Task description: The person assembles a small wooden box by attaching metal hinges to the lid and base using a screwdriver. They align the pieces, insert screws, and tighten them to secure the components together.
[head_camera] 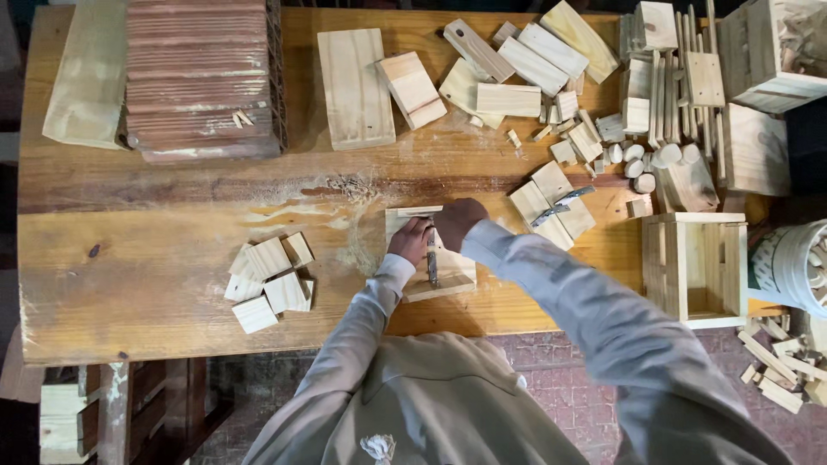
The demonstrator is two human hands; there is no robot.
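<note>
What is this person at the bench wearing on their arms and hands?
Both arms are covered by long, loose, light grey fabric sleeves that end at the wrists. The left hand and right hand are bare: no gloves, and no rings, watch or markings can be made out. The sleeves match the grey top on the body.

Hardly any packaging shows here, and there are no signs or screens. At the right edge of the view, just beyond the end of the bench [172,293], stands a round white tub [788,265] with ribbed sides, and on the side toward the bench it carries a dark green label [761,265] with pale markings too small to tell. At the far left end of the bench a stack of reddish-brown ribbed sheets [202,77], much like corrugated packing board, lies flat in a neat rectangular pile beside a pale wooden plank [86,77].
</note>
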